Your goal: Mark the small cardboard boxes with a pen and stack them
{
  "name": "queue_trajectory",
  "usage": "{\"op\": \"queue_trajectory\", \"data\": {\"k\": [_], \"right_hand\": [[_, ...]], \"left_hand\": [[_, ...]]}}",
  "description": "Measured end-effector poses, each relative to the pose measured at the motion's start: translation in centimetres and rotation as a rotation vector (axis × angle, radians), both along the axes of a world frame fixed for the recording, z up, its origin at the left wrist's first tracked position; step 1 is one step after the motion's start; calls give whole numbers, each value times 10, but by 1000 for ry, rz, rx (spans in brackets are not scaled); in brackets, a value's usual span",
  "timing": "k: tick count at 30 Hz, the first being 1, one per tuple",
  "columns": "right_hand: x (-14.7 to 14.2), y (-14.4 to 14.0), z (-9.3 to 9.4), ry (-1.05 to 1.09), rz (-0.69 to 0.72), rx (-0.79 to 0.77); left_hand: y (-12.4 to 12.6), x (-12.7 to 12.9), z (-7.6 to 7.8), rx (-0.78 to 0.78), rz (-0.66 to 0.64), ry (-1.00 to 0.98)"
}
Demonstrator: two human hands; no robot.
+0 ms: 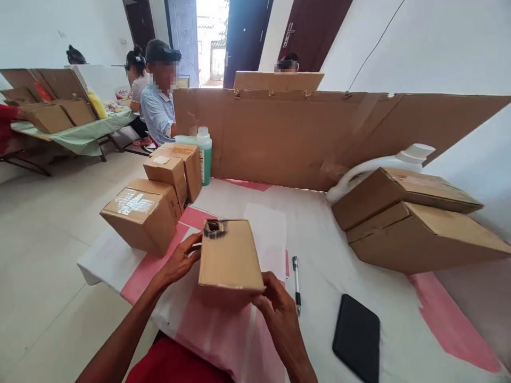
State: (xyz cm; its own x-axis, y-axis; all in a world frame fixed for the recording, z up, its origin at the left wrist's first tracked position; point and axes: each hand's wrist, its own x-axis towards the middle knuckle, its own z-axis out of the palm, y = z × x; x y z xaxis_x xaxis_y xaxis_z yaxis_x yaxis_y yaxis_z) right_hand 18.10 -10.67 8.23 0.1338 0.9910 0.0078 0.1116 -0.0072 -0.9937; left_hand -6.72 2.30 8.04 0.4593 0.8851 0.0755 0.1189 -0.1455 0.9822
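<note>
At the near edge of the table (pixel 359 250), draped in a white and pink cloth, both hands hold a small cardboard box (pixel 230 256) just above the surface. The left hand (pixel 179 261) is partly open, fingertips pressed against the box's left side. The right hand (pixel 278 305) curls at the box's near right corner, thumb on the top edge, fingers underneath and out of sight. A dark, torn patch marks the box's far left corner. Just right of the box lies a pen (pixel 296 282), and further right a flat black phone (pixel 356 336). Beyond the left hand stand three taped cartons (pixel 159 191) in a cluster, with a green-labelled bottle (pixel 204 154) behind them. On the right, two larger cartons (pixel 411 218) are stacked, a white jug (pixel 383 165) lying behind them. A cardboard screen (pixel 287 138) walls off the table's far side. Farther back, people (pixel 157 96) sit near another table (pixel 75 135) loaded with boxes.
</note>
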Motion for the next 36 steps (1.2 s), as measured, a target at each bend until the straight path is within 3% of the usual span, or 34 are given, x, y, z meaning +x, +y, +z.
{"op": "queue_trajectory", "data": {"k": [3, 6, 8, 12, 16, 19, 22, 29, 36], "right_hand": [[27, -18, 6, -24, 53, -20], [40, -12, 22, -59, -225, -53], [37, 3, 36, -26, -345, -53], [14, 25, 60, 154, -416, -64], [6, 16, 74, 249, -301, 39], [12, 4, 78, 234, -184, 68], [18, -2, 77, 210, -137, 94], [16, -16, 86, -28, -84, 149], [-25, -19, 103, -505, -457, 188]], "left_hand": [[-6, 28, 6, -38, -125, -26], [-8, 48, 18, -45, -185, 25], [-7, 58, 30, -74, -209, -11], [-14, 70, 60, -42, -283, -106], [-50, 69, 72, 99, -226, -85], [-81, 65, 62, 171, -130, -53], [-98, 61, 56, 177, -109, 9], [-87, 70, 83, 186, -49, 46], [-99, 76, 87, 310, 17, 215]]}}
